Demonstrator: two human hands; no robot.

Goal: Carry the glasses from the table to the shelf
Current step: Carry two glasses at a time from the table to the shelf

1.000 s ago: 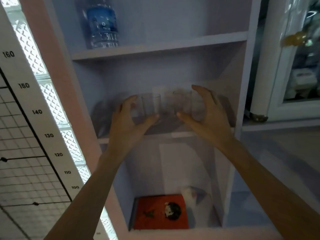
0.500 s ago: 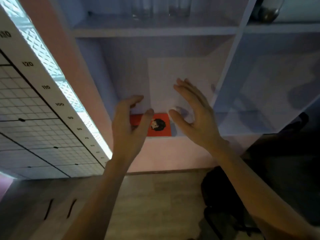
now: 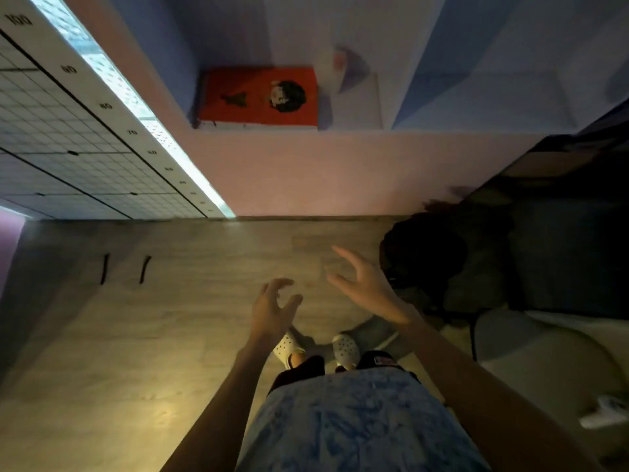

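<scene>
Glasses not in view; left hand [image 3: 272, 311] and right hand [image 3: 366, 284] both empty, fingers spread and curled. Judgement: clear drinking glass is rigid, slick, fragile; grip mid-wall.

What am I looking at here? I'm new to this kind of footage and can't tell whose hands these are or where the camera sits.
There is no machine: a person wears one wide-angle camera on the head, and it is tilted down at the floor. The two bare arms reaching forward are that person's own. The left hand and right hand are both empty, fingers spread and curled loosely. Below them you see the person's white shoes on the wooden floor. At the top is the lowest compartment of a shelf, with a red book lying flat inside. A measuring chart stands on the left. No glasses are in view.
</scene>
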